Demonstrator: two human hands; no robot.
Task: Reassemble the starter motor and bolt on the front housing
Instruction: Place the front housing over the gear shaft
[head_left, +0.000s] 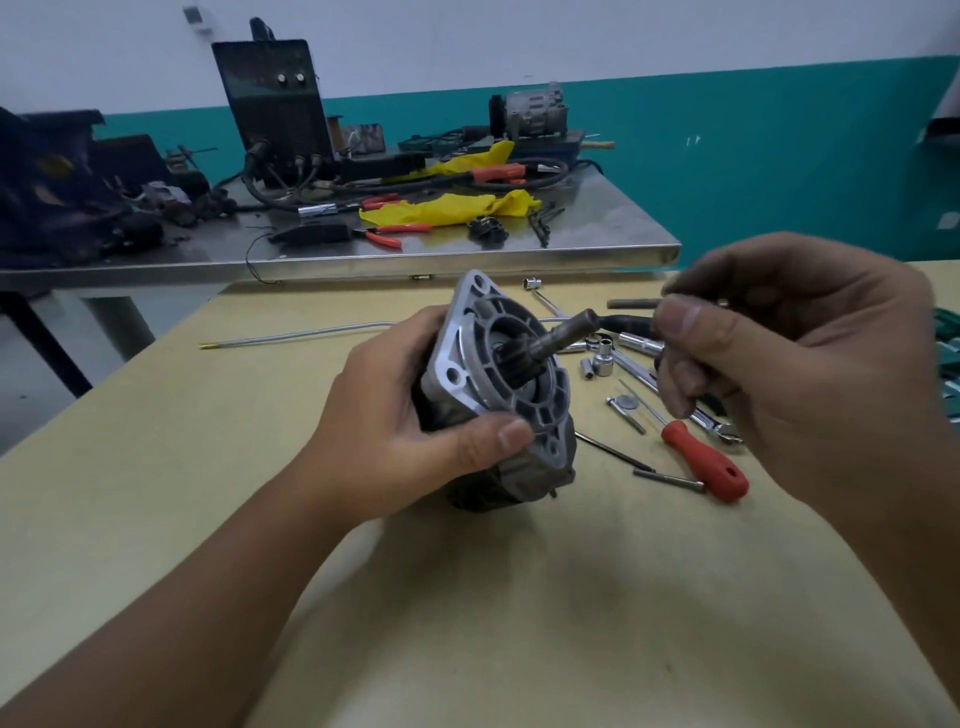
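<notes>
Left hand (395, 441): grips the starter motor (498, 395) above the wooden table (467, 597), front housing (519, 364) tilted up-right.
Right hand (779, 364): fingers curled; whether it holds anything, cannot tell.
Beyond: red-handled screwdriver (706, 462), sockets (602, 361).

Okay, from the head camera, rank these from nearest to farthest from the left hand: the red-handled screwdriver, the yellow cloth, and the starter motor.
From the left hand:
1. Starter motor, gripped in that hand, at the centre.
2. Red-handled screwdriver, lying on the tan table to the right of the motor.
3. Yellow cloth, far back on the metal bench.
</notes>
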